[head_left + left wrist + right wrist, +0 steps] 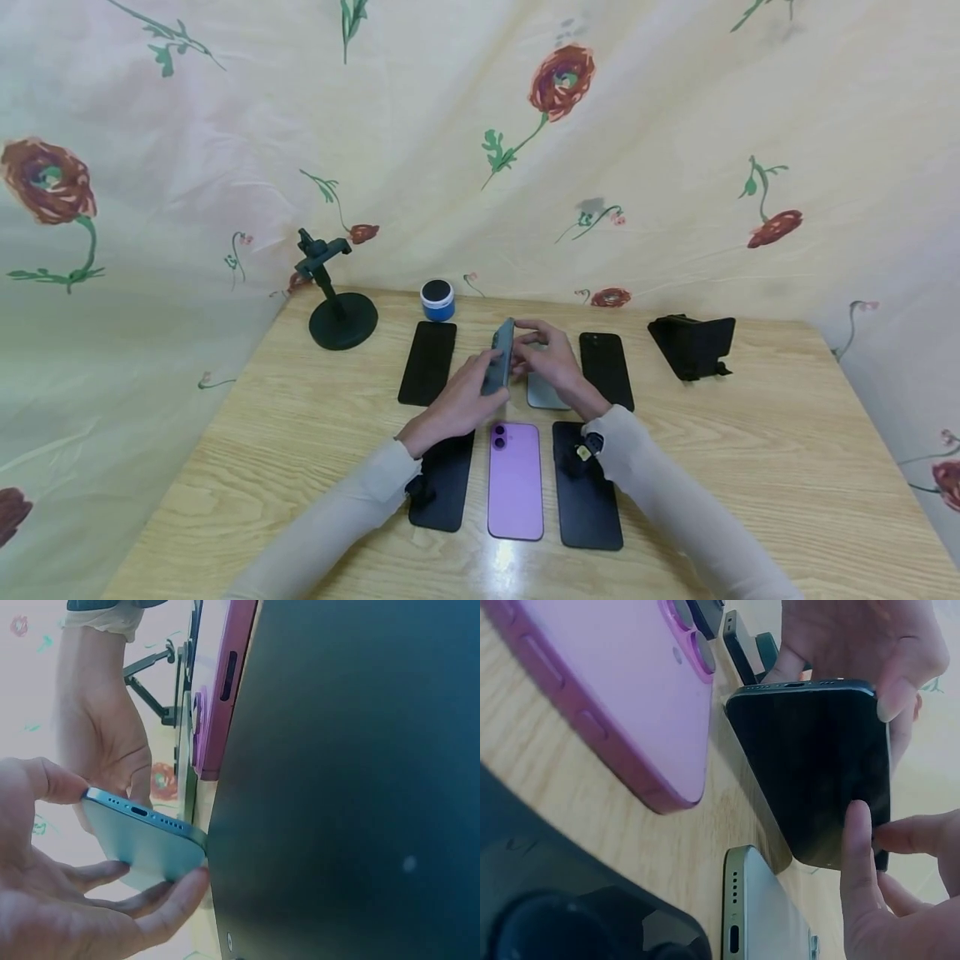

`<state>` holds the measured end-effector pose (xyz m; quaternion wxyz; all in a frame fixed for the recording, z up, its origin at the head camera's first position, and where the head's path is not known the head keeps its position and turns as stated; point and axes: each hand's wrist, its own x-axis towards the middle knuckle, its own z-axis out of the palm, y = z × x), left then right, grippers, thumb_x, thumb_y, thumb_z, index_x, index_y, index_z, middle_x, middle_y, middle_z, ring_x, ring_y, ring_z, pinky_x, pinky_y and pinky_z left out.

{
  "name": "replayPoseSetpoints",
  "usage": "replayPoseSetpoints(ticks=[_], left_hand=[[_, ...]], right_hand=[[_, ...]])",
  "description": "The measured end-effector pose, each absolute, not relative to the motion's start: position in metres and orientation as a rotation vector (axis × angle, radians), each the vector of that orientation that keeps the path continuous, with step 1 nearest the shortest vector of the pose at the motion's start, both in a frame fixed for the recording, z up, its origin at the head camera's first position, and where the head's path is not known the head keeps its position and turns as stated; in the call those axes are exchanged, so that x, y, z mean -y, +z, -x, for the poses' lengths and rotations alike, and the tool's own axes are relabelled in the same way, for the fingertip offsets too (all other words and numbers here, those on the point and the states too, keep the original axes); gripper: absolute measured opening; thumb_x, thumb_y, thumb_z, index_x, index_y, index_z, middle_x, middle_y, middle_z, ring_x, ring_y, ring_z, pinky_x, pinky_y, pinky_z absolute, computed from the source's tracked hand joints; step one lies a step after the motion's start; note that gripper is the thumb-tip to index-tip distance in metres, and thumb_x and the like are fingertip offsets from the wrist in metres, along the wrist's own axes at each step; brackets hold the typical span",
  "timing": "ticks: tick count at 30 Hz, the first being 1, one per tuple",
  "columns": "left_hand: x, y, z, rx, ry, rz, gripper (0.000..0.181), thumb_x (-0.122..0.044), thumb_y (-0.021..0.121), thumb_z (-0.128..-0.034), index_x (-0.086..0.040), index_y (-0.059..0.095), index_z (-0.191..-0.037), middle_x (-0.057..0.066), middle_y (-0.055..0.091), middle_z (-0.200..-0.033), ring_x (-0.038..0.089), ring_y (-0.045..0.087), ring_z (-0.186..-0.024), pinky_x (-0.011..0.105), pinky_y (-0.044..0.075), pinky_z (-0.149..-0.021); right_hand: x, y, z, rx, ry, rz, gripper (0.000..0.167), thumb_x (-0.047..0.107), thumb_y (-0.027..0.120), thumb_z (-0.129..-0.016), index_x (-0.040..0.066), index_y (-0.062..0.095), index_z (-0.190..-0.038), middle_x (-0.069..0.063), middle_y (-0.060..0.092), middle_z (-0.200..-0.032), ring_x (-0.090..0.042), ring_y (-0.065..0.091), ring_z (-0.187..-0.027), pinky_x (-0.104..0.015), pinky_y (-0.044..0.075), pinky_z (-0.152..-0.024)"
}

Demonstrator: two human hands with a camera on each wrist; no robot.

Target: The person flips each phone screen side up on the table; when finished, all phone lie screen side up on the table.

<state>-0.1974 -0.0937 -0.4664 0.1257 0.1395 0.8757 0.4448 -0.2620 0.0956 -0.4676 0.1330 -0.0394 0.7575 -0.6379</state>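
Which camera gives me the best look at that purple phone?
The head view: the purple phone lies there whole, back up, nothing covering it. The left wrist view shows mostly its edge, cut off at the top; the right wrist view shows part of its back up close, also cut off.

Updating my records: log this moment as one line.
left hand: grips raised blue phone | right hand: touches its screen | purple phone: back up on table

Two rows of phones (515, 487) lie on a worktop (757, 467), a stand (345, 323) at left, a holder (697, 348) at right.
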Motion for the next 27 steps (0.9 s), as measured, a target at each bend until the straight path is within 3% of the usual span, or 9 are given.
replayPoseSetpoints(ticks=[5, 12, 18, 27], left_hand=[[0.094, -0.465, 0.198, -2.532, 1.373, -0.446, 0.066, -0.022, 0.058, -0.1018, -0.01, 0.032, -0.161, 0.016, 0.047, -0.149, 0.026, 0.059, -0.112, 0.039, 0.055, -0.087], [0.095, -0.466, 0.2, -2.505, 1.468, -0.426, 0.063, -0.019, 0.06, -0.1012, -0.014, 0.036, -0.159, 0.014, 0.053, -0.147, 0.025, 0.065, -0.114, 0.038, 0.058, -0.089], [0.098, -0.464, 0.201, -2.504, 1.498, -0.421, 0.064, -0.015, 0.063, -0.1003, -0.015, 0.037, -0.159, 0.014, 0.057, -0.142, 0.026, 0.067, -0.113, 0.034, 0.06, -0.082], [0.106, -0.454, 0.206, -2.513, 1.459, -0.361, 0.066, -0.009, 0.064, -0.0988, -0.013, 0.038, -0.159, 0.016, 0.058, -0.143, 0.027, 0.07, -0.111, 0.033, 0.061, -0.081]], right_hand=[[-0.095, -0.469, 0.261, -2.168, -1.802, 0.14, 0.051, 0.009, 0.058, -0.105, 0.002, 0.045, -0.154, -0.029, 0.058, -0.136, -0.01, 0.072, -0.082, -0.029, 0.063, -0.079], [-0.096, -0.471, 0.26, -2.163, -1.7, 0.192, 0.05, 0.008, 0.057, -0.106, 0.0, 0.044, -0.154, -0.029, 0.055, -0.138, -0.02, 0.074, -0.094, -0.03, 0.063, -0.084], [-0.098, -0.472, 0.258, -2.162, -1.647, 0.232, 0.051, 0.008, 0.054, -0.107, -0.001, 0.041, -0.155, -0.03, 0.054, -0.139, -0.031, 0.075, -0.104, -0.034, 0.063, -0.086], [-0.097, -0.472, 0.258, -2.207, -1.573, 0.256, 0.055, 0.011, 0.061, -0.104, -0.003, 0.042, -0.154, -0.028, 0.058, -0.133, -0.03, 0.076, -0.1, -0.033, 0.064, -0.082]])
